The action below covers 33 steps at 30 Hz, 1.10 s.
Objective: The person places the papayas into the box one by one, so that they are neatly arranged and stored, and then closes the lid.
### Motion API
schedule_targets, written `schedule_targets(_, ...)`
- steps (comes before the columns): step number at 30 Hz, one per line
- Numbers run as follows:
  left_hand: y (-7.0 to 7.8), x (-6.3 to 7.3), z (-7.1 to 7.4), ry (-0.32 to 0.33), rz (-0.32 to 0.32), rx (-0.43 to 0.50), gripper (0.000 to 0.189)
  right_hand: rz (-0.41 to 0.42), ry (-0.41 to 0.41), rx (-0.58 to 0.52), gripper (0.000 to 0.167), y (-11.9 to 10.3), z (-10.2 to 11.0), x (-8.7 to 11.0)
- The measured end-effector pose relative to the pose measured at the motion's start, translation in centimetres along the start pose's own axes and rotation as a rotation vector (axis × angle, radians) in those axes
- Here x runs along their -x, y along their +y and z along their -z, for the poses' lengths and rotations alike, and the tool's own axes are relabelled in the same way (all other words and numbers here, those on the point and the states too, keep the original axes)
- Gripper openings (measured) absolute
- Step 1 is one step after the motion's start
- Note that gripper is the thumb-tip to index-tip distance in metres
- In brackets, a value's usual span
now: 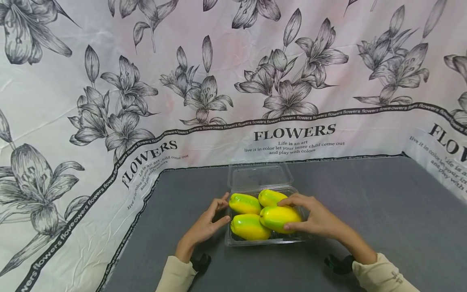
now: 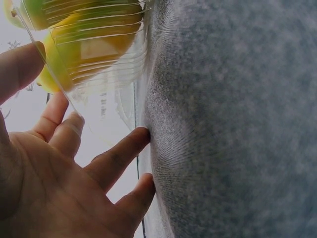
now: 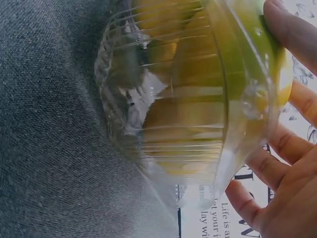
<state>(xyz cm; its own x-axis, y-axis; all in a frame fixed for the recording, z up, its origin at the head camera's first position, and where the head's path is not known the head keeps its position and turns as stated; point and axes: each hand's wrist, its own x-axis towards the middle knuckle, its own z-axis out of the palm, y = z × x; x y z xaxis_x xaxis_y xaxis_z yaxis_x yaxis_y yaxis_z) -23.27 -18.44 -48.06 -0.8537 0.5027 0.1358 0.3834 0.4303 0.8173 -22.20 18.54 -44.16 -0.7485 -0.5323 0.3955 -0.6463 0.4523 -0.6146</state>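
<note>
Several yellow-green mangoes lie in a clear plastic clamshell box, its lid folded back behind it. My right hand grips the front right mango, thumb on the near side and fingers over the far side. That mango sits higher than the one beside it at front left. Beside the box's left side is my left hand, its fingers spread. In the left wrist view the left thumb and fingertips touch the box's rim. The right palm shows beside the box wall in the right wrist view.
The box stands on a dark grey cloth-covered table. A white curtain with flower prints rises behind the table and along both sides. Dark wrist straps show near both sleeves.
</note>
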Motion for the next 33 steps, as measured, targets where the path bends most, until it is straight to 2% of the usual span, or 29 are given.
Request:
schedule_targets(8,0.04,0.08,-0.14,0.0,-0.004,0.007,0.037,-0.056,-0.001,0.023,0.05,0.09,-0.2,0.28)
schedule_targets(19,0.01,-0.06,-0.08,0.003,-0.007,0.013,0.037,-0.037,-0.012,0.068,0.049,0.25,-0.02,0.16)
schedule_targets(25,0.16,0.17,-0.1,0.008,0.007,0.02,0.039,-0.006,-0.024,0.056,0.046,0.3,-0.01,0.25)
schedule_targets(33,0.13,0.14,-0.2,0.014,0.011,0.013,0.039,-0.023,-0.068,0.055,0.045,0.46,0.0,0.29)
